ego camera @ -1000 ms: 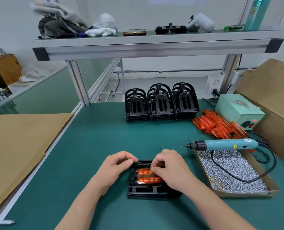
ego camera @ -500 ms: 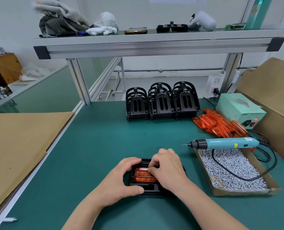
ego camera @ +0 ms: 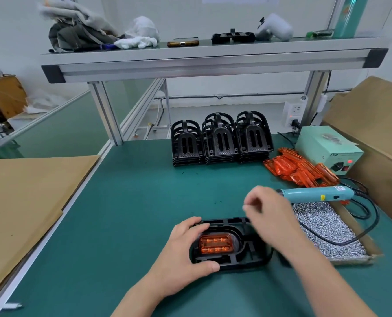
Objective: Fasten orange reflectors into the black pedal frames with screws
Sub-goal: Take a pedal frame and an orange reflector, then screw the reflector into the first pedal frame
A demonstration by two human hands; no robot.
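Observation:
A black pedal frame point(ego camera: 249, 255) lies flat on the green mat near me, with an orange reflector point(ego camera: 216, 243) seated in its left recess. My left hand point(ego camera: 185, 252) grips the frame's left end, fingers over the far edge and thumb on the near edge. My right hand point(ego camera: 270, 213) hovers blurred above the frame's right end, fingers loosely curled and holding nothing, just left of the teal electric screwdriver point(ego camera: 316, 194). The screwdriver rests across a cardboard tray of silver screws point(ego camera: 323, 227).
Stacks of black pedal frames point(ego camera: 220, 140) stand at the back of the mat. A pile of orange reflectors point(ego camera: 297, 168) lies beside a green power box point(ego camera: 327, 149). Cardboard sheets point(ego camera: 23, 202) lie left, a large box point(ego camera: 378, 124) right, a cluttered shelf point(ego camera: 213, 58) overhead.
My right hand has lifted off the reflector and moved up and right toward the screwdriver. My left hand has shifted to hold the frame's left end.

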